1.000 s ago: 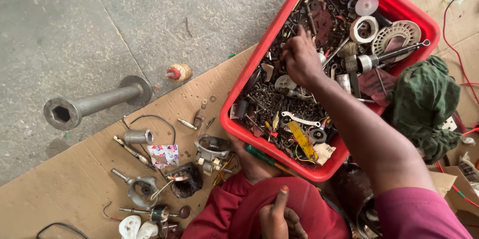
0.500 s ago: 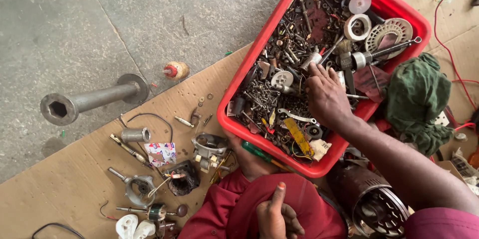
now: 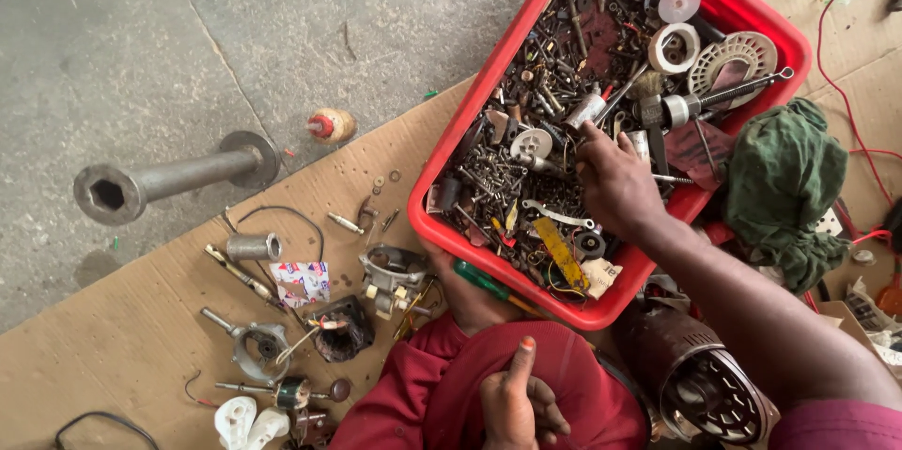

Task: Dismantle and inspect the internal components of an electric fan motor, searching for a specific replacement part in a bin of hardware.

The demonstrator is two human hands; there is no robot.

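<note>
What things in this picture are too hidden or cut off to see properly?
Head view:
- Right hand: fingertips buried among the screws in the red bin, so its grip can't be told.
- Left hand: rests on a red cloth, partly cut off by the bottom edge.
- Motor: partly behind the right arm.
- Green screwdriver: tip hidden under the bin.

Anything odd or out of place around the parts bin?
Nothing damaged. A green-handled screwdriver lies wedged under the red bin's near rim, against the knee, and loose screws dot the cardboard. Right hand digs in the bin.
</note>
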